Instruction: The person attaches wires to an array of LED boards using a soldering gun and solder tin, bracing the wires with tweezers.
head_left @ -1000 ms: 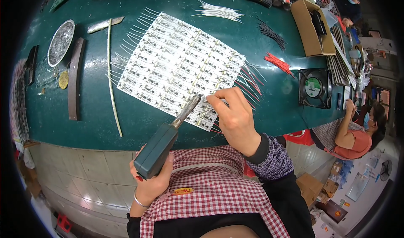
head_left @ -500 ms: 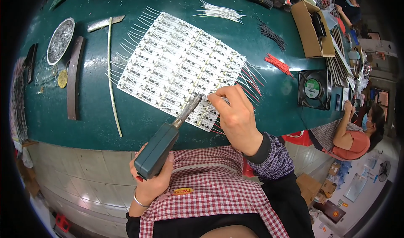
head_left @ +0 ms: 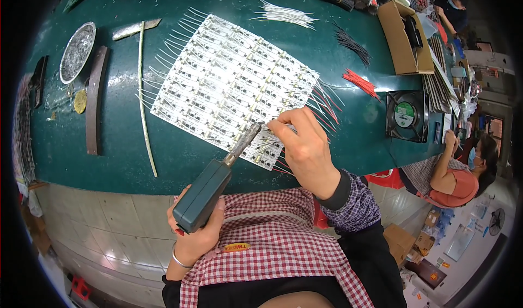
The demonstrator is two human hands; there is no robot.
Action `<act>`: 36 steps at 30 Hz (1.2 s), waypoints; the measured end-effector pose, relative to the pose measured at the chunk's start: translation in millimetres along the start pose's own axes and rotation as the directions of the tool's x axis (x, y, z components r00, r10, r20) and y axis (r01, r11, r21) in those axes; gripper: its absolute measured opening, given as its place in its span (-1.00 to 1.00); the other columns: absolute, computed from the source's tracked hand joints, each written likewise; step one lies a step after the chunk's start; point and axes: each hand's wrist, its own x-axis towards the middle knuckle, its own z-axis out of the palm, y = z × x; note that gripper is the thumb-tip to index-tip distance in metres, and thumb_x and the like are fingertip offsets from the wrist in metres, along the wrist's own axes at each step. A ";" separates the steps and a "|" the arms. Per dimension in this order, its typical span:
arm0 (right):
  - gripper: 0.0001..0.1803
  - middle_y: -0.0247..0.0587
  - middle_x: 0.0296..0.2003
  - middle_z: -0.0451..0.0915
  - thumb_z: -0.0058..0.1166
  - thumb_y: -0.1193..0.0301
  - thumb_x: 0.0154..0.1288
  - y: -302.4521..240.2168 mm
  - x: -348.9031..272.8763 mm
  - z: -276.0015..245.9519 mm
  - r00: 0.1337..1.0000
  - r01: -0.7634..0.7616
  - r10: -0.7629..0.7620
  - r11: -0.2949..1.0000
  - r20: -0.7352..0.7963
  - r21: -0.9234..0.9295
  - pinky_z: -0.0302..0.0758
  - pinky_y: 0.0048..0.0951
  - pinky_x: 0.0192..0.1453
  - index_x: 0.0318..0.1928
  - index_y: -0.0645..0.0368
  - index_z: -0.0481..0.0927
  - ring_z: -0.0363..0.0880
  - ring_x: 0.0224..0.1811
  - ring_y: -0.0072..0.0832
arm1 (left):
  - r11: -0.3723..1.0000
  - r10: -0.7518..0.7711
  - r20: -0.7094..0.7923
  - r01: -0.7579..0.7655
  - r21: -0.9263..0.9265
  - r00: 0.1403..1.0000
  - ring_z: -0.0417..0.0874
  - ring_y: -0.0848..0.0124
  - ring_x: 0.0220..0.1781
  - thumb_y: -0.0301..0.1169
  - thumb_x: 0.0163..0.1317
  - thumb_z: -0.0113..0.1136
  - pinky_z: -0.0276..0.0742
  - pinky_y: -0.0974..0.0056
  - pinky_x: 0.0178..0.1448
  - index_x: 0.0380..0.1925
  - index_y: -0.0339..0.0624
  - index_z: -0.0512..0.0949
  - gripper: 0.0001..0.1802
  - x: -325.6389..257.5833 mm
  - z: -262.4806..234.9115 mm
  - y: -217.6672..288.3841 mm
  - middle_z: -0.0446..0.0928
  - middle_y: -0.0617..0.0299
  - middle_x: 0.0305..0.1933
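My left hand is closed around the dark green body of a soldering gun. The gun's metal tip points up and right, over a large white circuit board panel lying tilted on the table. Just right of the tip, my right hand pinches what looks like a thin wire, its fingertips close above the panel's lower right part. Rows of small dark components cover the panel. White wires stick out along its left edge; red and white wires trail from its right edge.
Bundles of white wires, black wires and red wires lie beyond the panel. At right stand a small fan and a cardboard box. A metal bowl and a brown bar lie left. A co-worker sits at right.
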 end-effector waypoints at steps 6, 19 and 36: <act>-0.68 -0.16 -0.30 0.44 0.08 0.70 -0.10 -1.2 1.9 -1.8 1.000 0.005 -0.004 1.000 0.026 -0.020 0.47 -0.37 -0.26 -0.22 0.31 0.58 0.43 -0.23 -0.27 | 0.998 0.007 0.015 -0.006 -0.063 1.000 0.63 0.27 -0.47 -0.62 -0.02 0.31 0.53 0.30 -0.33 -0.34 -0.39 0.65 -0.82 4.1 1.9 1.8 0.62 0.05 -0.40; -0.69 -0.16 -0.31 0.43 0.08 0.67 -0.10 -3.0 5.0 -4.0 0.998 0.031 -0.027 0.997 0.057 -0.066 0.47 -0.39 -0.24 -0.23 0.34 0.58 0.42 -0.23 -0.28 | 1.000 0.013 0.014 -0.013 -0.001 1.000 0.67 0.28 -0.45 -0.58 -0.04 0.33 0.56 0.31 -0.35 -0.32 -0.37 0.66 -0.79 0.8 -2.9 0.3 0.63 0.01 -0.38; -0.69 -0.16 -0.31 0.47 0.07 0.67 -0.12 0.0 -3.4 -0.8 0.995 0.033 -0.034 0.999 -0.097 -0.013 0.46 -0.35 -0.24 -0.24 0.30 0.58 0.45 -0.24 -0.26 | 0.983 0.173 -0.064 -0.168 0.075 0.983 0.66 0.29 -0.52 -0.55 0.00 0.37 0.53 0.31 -0.42 -0.36 -0.31 0.67 -0.84 -1.7 -2.6 -4.1 0.66 0.09 -0.39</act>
